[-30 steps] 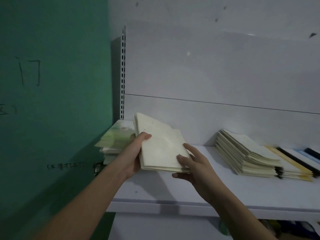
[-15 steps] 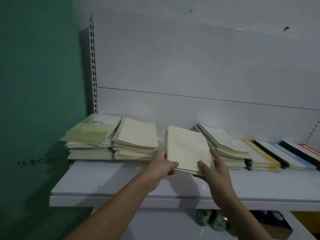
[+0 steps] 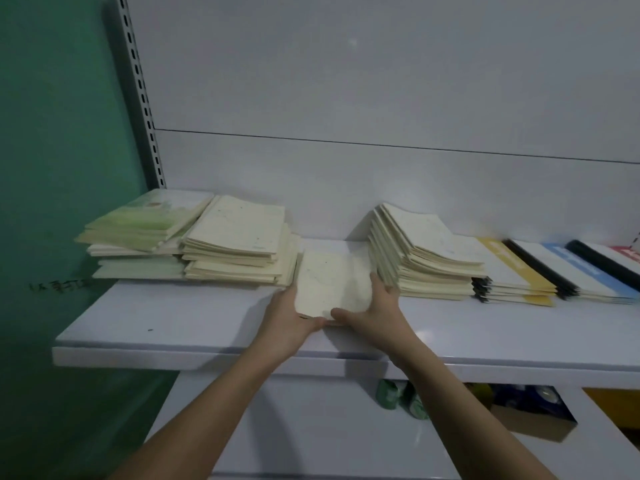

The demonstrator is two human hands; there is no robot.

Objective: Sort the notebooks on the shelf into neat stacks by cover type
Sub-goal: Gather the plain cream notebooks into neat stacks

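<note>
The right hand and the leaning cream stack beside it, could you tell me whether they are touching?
Touching. The head view shows the right hand with its fingertips against the leaning cream stack's lower left edge, no gap visible.

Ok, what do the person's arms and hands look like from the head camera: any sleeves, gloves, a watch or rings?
Both forearms are bare to the bottom edge of the picture: no sleeves show. The left hand and right hand wear no gloves, and no watch, bracelet or ring is visible. A small dark mark sits near the left thumb; what it is cannot be told.

A green wall (image 3: 59, 140) with dark handwriting stands at left. White back panels (image 3: 363, 81) rise behind the white shelf (image 3: 194, 327), beside a slotted metal upright (image 3: 140, 88). The light is dim.
</note>
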